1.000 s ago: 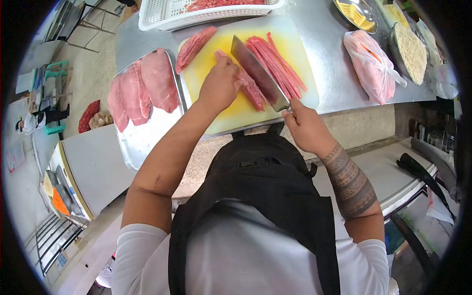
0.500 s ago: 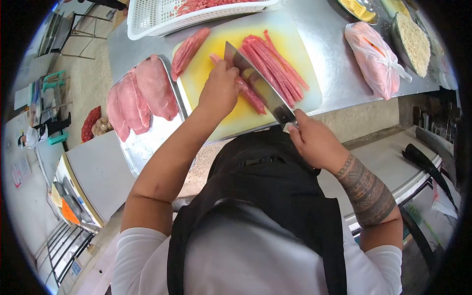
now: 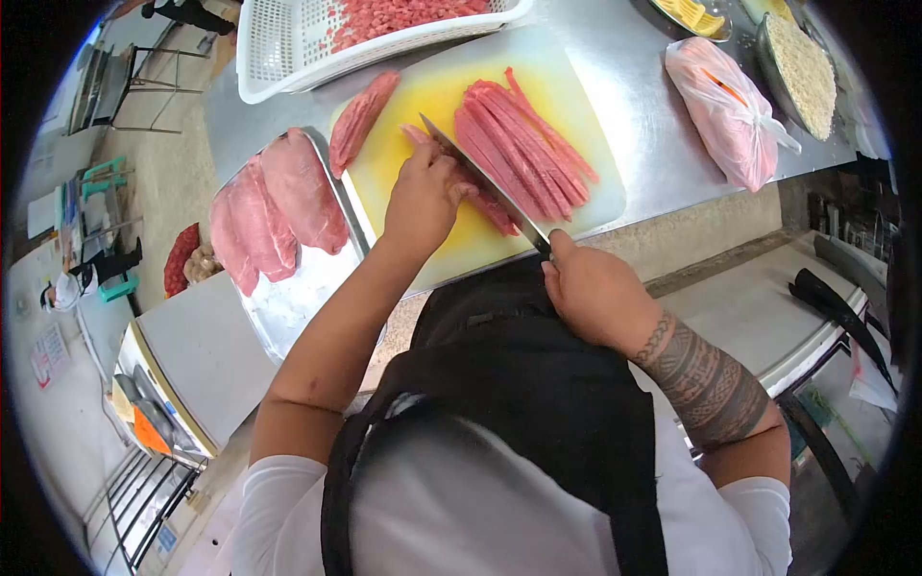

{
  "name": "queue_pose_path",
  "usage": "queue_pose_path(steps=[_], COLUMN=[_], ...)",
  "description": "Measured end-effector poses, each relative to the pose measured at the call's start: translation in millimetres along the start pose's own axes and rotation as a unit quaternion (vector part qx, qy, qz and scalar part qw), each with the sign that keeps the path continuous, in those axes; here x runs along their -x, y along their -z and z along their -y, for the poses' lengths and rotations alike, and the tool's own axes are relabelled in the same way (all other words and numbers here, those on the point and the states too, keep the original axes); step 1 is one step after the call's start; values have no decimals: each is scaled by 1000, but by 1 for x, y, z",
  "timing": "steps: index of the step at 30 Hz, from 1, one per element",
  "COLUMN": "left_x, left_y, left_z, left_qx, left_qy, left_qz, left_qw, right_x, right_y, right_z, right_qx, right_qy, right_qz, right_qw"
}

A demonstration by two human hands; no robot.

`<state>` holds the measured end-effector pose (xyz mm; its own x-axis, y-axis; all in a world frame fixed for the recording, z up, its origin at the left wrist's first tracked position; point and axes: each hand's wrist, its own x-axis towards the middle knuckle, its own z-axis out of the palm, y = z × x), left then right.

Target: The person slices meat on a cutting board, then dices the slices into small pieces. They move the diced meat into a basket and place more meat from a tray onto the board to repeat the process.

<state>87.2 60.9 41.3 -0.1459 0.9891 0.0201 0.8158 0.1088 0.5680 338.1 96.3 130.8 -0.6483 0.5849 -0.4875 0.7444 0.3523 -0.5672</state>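
My right hand [image 3: 600, 293] is closed around the handle of a large kitchen knife [image 3: 492, 185]. Its blade stands nearly edge-on to me and slants up and left across the cutting board [image 3: 605, 200]. On the blade's left side, my left hand [image 3: 423, 202] presses a piece of raw meat [image 3: 497, 213] with bent fingers; they hide the middle of it. To the right of the blade, long meat strips [image 3: 526, 149] lie side by side. Another chunk of meat [image 3: 363, 123] rests at the board's left edge.
Left of the board, a metal tray [image 3: 288, 307] holds large raw meat slabs [image 3: 303, 187]. A white basket [image 3: 274, 48] of diced meat stands behind. At right are a bagged bundle [image 3: 720, 110] and a bowl of pale grains [image 3: 802, 82]. Another person [image 3: 86, 278] is far left.
The knife has turned from showing its broad face to nearly edge-on, and my right hand has shifted slightly left. The strips right of the blade now form a wider bundle.
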Motion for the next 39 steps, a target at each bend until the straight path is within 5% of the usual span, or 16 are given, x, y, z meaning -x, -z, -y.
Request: queue_pose_path(steps=[9,18,24,39], left_x=[6,-13,-31,-30], left_y=[-6,18,21,13], left_z=[3,18,39,43], left_qx=[0,-61,-37,28], left_qy=[-30,-27,25,51], left_qz=[-42,-142,-60,-85], left_qw=[999,988,997,995], right_x=[-56,9,13,-14], right_y=[-36,-8,-11,-4], right_z=[-28,-25,-25,-13], right_qx=[-20,-22,-21,-25], right_qy=[45,39,40,46], right_qz=[-79,-80,-57,-26], right_qw=[996,996,997,998])
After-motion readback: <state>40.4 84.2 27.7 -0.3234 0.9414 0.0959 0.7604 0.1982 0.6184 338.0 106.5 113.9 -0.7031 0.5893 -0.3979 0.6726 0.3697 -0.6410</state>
